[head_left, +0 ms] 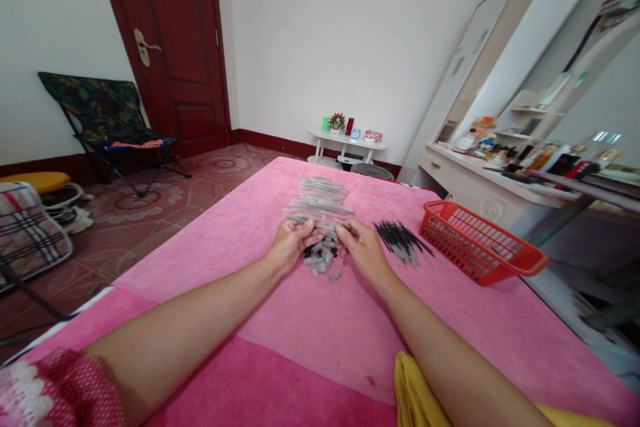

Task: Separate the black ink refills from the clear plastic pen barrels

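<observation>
Centre frame: left hand and right hand, fingers pinched around clear pen barrel, over small cap heap on pink cloth. Black refills and red basket at right. Dresser bottles: labels blurred, unreadable.

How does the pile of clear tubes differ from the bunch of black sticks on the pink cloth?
The clear tubes are see-through and thicker; the black sticks are dark and thin. The clear tubes lie beyond the left hand, the black sticks right of the right hand, beside the red basket. Both lie loose on the pink cloth.
</observation>
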Demonstrator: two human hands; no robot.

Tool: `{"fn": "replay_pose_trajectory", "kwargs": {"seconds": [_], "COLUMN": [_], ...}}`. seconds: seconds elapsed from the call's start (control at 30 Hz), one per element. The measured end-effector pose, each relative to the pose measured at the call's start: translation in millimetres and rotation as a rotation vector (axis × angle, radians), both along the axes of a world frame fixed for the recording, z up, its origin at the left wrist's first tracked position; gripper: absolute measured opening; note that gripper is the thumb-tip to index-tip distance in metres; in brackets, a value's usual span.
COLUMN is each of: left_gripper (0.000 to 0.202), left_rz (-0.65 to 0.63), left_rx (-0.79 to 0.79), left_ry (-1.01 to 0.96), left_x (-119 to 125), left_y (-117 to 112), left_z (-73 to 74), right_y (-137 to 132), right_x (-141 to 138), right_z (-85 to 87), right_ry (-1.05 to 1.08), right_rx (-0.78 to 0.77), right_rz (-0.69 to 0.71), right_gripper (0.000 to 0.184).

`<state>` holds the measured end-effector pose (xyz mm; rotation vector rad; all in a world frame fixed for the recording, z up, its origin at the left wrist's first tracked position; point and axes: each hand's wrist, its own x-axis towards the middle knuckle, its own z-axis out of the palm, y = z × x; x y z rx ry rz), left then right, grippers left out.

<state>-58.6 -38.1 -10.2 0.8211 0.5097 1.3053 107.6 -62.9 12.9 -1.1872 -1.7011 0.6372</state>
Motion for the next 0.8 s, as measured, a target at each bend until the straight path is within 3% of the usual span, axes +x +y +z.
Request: {"fn": "replay_pose_trajectory", "kwargs": {"seconds": [0.13, 0.3, 0.43, 0.63, 0.7, 0.8], "left_gripper": [0.033, 0.034, 0.036, 0.035, 0.032, 0.022], "left_rz": [-0.008, -0.01, -0.031, -0.063, -0.033, 0.064], "left_rx": [0.002, 0.004, 0.031, 0.067, 0.046, -0.009], "left_ry": [0.02, 0.009, 0.041, 0.04, 0.021, -0.042], "left_x": [-0.2, -0.2, -0.6, 0.2, -0.4, -3.3], "left_y": [-1.8, -1.4, -0.6, -1.7, 0.4, 7.1], "left_z": [1.0, 1.7, -0.6, -2.1, -1.8, -2.1], "right_y": [-0.6, 1.9, 2.7, 1.8, 3.6, 6.8], "right_x": [-1.4, -2.0, -2.8, -1.5, 0.5, 3.1], "right_z": [2.3, 1.3, 0.5, 3.2, 1.5, -5.2], "right_ry": [0.051, 0.086, 0.214, 0.427, 0.407, 0.162], "right_rx": [-0.102, -0.07, -0.275, -0.545, -0.542, -0.334], "right_rz": [0.047, 0.06, 0.116, 0.099, 0.066, 0.049], "right_gripper": [0.043, 0.036, 0.042, 0.036, 0.035, 0.029]}}
